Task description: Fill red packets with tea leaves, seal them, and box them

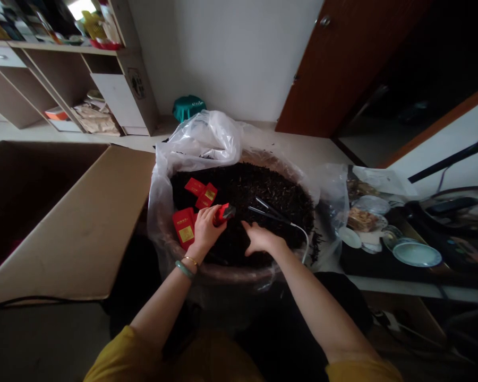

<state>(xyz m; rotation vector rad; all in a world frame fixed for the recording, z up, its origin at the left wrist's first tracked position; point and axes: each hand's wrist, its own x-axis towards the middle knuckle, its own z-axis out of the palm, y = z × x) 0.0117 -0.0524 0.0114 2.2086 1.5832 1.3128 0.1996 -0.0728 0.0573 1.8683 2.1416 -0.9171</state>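
A large basket lined with clear plastic (165,175) holds dark, loose, leaf-like material (263,180), possibly tea. My left hand (207,228) is closed around a small red packet (222,214) tilted to the right, its grey inside showing at one end. Over the dark leaves is my right hand (258,239), fingers apart and pointing left; its fingertips are at the leaves, and I see nothing in it. Several red packets with gold labels (185,232) lie at the left side of the basket. A black clamp-like tool (271,211) with a white cord rests on the leaves, just beyond my right hand.
An open cardboard box (103,212) stands close on the left. To the right, a low table bears a pale dish (416,253), plastic tubs (370,206) and a black appliance. A teal bin (188,107), a desk (115,74) and a brown door (326,69) are behind.
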